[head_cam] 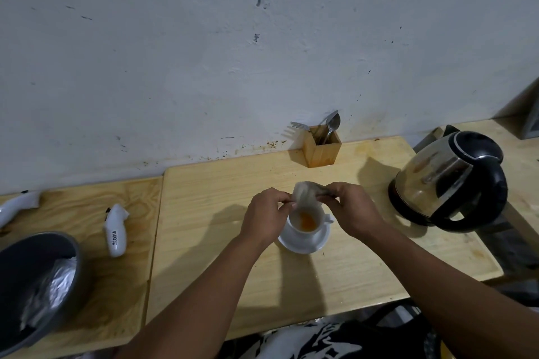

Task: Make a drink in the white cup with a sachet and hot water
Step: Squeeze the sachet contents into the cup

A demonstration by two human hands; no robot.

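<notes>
White cup (306, 220) on white saucer (303, 243), orange powder (307, 220) inside. Kettle (446, 181) steel-silver with black handle and base. Table (221, 183) pale yellow wood grain; wall (204, 52) off-white, speckled with brown marks.

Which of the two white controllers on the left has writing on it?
The nearer one, right of the grey bowl; black handwriting runs along it. The far-left one shows none.

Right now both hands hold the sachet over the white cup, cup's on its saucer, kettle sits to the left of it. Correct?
Not quite: the kettle stands to the right of the white cup, not the left, as the head view shows. The rest holds: the left hand and right hand pinch the sachet over the cup, which sits on its saucer.
</notes>
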